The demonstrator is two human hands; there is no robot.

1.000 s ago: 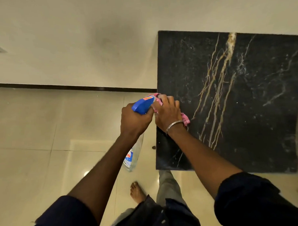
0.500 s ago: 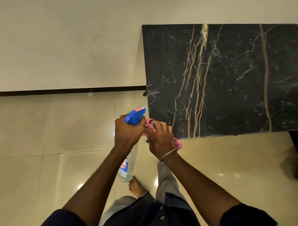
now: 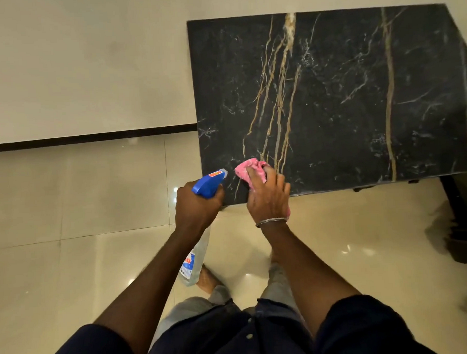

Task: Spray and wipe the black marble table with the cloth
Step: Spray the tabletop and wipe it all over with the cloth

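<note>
Splitting from the left hand [image 3: 196,208], the right hand [image 3: 268,199] had carried the pink cloth [image 3: 249,170] onto the near-left corner of the black marble bench [image 3: 357,91], fingers curled over it. L fingers wrapped the spray bottle [image 3: 208,182], nozzle aimed at bench; wiping looked abt to begin.

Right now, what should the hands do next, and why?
Probably squeeze the trigger: the left hand grips the spray bottle, nozzle pointing over a corner of the black table, and the right hand holds the pink cloth there, ready to wipe.
</note>
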